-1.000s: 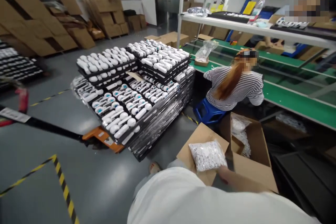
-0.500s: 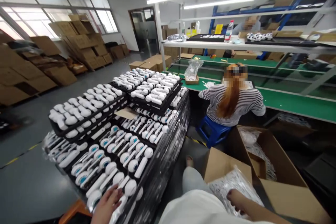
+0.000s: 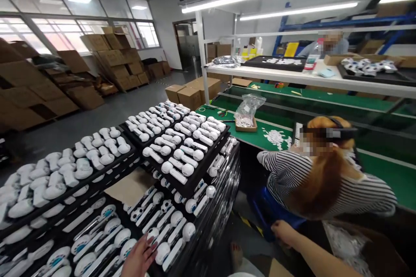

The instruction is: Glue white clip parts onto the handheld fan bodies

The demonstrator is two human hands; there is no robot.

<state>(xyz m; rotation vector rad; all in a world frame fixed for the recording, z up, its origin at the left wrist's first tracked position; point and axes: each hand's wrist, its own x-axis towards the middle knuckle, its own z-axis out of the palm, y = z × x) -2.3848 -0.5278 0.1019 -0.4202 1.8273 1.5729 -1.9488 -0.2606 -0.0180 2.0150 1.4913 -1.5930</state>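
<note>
My left hand (image 3: 141, 254) is over the lower tray (image 3: 125, 220) of white round-headed handheld parts, its fingers apart and nothing in them. Close to its fingertips lie parts with white heads (image 3: 163, 251). My right hand (image 3: 284, 233) hangs at the lower right, near the blue stool (image 3: 276, 212); its fingers look curled, and whether they hold anything is too small to tell. Black trays (image 3: 185, 147) full of similar white parts are stacked above, and a brown cardboard sheet (image 3: 130, 186) lies between the stacks.
A person in a striped top (image 3: 325, 186) sits at the green bench (image 3: 224, 117), close to my right arm. On it are small white pieces (image 3: 276, 137) and a small box with a bag (image 3: 246, 123). Plastic film (image 3: 224, 199) wraps the stack. An open carton with bags (image 3: 349, 246) stands lower right.
The view has moved forward, nearer the trays, bench and seated person. My left hand is now over parts further along the stack. My right hand is beside the stool, no longer over the bag in the carton.
</note>
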